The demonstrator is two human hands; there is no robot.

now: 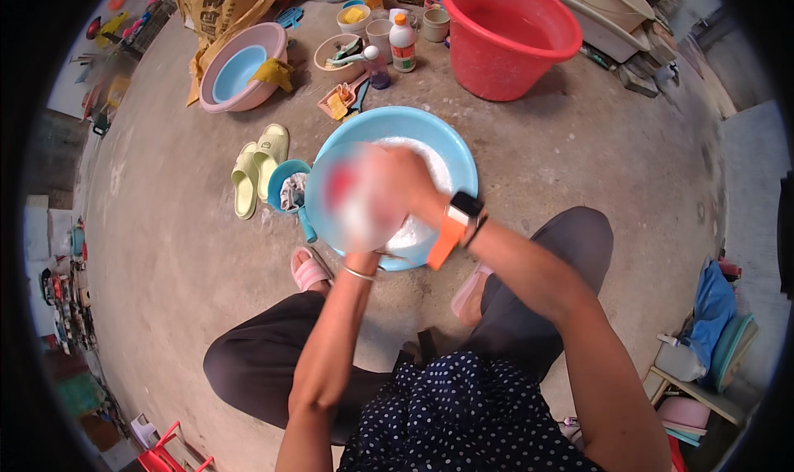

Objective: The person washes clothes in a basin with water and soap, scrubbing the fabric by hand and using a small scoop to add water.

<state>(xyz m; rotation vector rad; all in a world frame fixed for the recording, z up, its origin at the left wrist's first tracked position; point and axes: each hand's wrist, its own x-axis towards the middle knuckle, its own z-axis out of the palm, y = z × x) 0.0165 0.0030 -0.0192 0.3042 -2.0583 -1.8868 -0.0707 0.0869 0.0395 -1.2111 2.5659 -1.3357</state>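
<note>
A light-blue plastic basin (462,156) with white suds in it stands on the floor in front of me. Over its left part a round blurred patch covers most of my left hand (366,239), so its fingers and anything in them are hidden. My right hand (412,177) reaches over the suds from the right, its fingertips running into the same patch. Something red and white shows blurred there, too unclear to name. A smartwatch (466,204) and an orange band (446,242) are on my right wrist, a thin bangle (358,274) on my left.
Left of the basin are a blue dipper (280,177) holding cloth and green slippers (245,180). Beyond stand a pink basin (208,94) with a blue one inside, a white bottle with an orange cap (402,43), a dustpan-like scoop (329,103) and a large red tub (496,69).
</note>
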